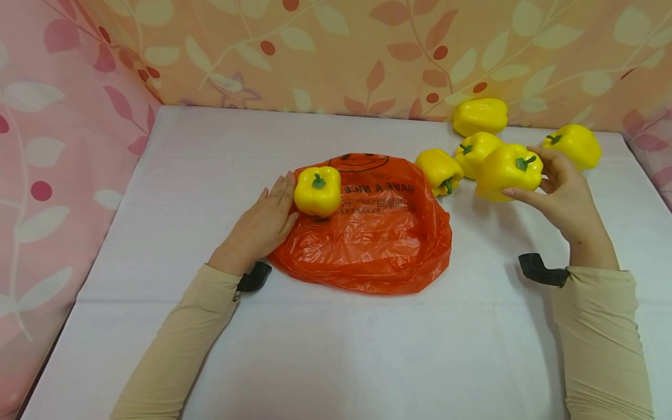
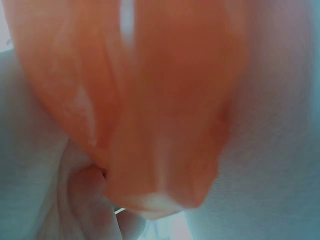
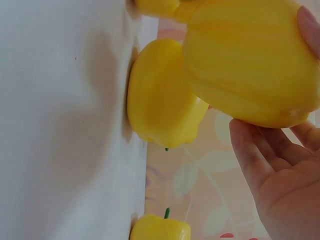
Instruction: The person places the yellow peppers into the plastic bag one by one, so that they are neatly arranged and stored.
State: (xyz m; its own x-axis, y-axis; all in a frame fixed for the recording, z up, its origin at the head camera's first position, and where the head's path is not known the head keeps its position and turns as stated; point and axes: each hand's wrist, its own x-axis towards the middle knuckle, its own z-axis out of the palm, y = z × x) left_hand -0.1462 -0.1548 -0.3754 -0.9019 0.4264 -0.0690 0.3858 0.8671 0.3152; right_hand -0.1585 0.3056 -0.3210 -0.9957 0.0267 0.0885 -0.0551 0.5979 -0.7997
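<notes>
My right hand (image 1: pixel 569 195) grips a yellow bell pepper (image 1: pixel 501 175) between thumb and fingers. In the right wrist view this bell pepper (image 3: pixel 245 60) is held above the table. An orange-red plastic bag (image 1: pixel 373 239) with a printed smiley and mirrored lettering lies in the middle of the table. Another yellow bell pepper (image 1: pixel 317 195) sits on the bag's left side, green stem up. Beside it, my left hand (image 1: pixel 265 221) rests at the bag's left edge with fingers extended. The bag (image 2: pixel 150 100) fills most of the left wrist view and hides much of that hand.
Several more yellow bell peppers stand to the right: one (image 1: pixel 438 169) at the bag's right edge, one (image 1: pixel 475 153) behind the held one, one (image 1: pixel 480 116) by the back curtain (image 1: pixel 315 58), one (image 1: pixel 577 146) beyond my right hand. A white cloth (image 1: pixel 341 350) covers the table.
</notes>
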